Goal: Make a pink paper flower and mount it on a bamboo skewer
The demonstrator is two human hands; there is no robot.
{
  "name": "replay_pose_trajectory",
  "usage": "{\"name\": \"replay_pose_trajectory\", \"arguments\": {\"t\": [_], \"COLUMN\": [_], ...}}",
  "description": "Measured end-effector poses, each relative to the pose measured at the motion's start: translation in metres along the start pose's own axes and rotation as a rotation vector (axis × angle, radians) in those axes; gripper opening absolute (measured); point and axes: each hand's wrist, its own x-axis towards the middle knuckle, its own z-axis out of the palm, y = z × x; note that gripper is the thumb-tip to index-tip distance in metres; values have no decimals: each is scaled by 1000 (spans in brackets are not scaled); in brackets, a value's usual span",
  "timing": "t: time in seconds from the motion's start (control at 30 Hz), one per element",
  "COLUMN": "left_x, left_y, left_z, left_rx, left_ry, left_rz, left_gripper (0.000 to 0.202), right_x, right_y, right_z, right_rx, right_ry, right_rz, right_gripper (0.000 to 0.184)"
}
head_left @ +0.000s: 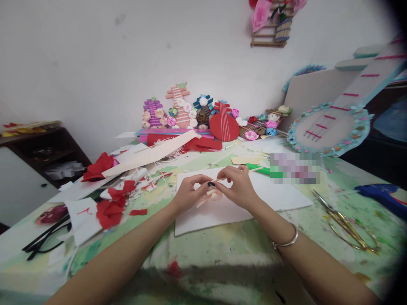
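My left hand point(190, 194) and my right hand point(239, 186) meet above a white board point(197, 222), fingers closed in a pinch. Between them runs a thin pale stick-like strip point(220, 179), held at the fingertips; a pale end also shows past my right hand. Just under the fingers are peach-coloured paper pieces point(213, 196), partly covered by the hands; whether they are attached to the strip I cannot tell. A small dark spot shows at the fingertips, too small to name. A green tool or pen point(263, 170) lies behind my right hand.
Gold-handled scissors point(348, 228) and a blue glue gun point(383, 197) lie right. Left are red paper scraps point(110, 212), folded black glasses point(47, 237) and a long cream strip point(152, 154). Paper-flower instrument models, including a red lute shape point(224, 125) and a large pale-blue one point(330, 127), stand behind.
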Motion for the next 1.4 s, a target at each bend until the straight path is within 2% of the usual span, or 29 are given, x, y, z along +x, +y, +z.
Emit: {"name": "replay_pose_trajectory", "arguments": {"t": [0.23,0.6,0.93,1.13,1.27,1.4], "left_x": [-1,-1,-3,-2,0,0], "left_y": [1,1,-2,0,0,-4], "left_z": [0,1,2,1,1,2], "left_rx": [115,167,320,319,310,405], "left_ry": [26,82,86,81,90,125], "left_rz": [48,74,224,226,226,314], "left_gripper": [19,10,7,9,12,11], "right_x": [3,2,-1,-1,-1,0], "right_y": [1,1,1,2,3,3], "right_z": [-2,1,4,5,5,4], "right_rx": [42,52,-25,-75,-84,-108], "right_ry": [-92,-49,-30,-23,-8,-48], "right_rz": [62,60,-45,-78,-75,-35], "right_gripper": [22,18,17,17,16,17]}}
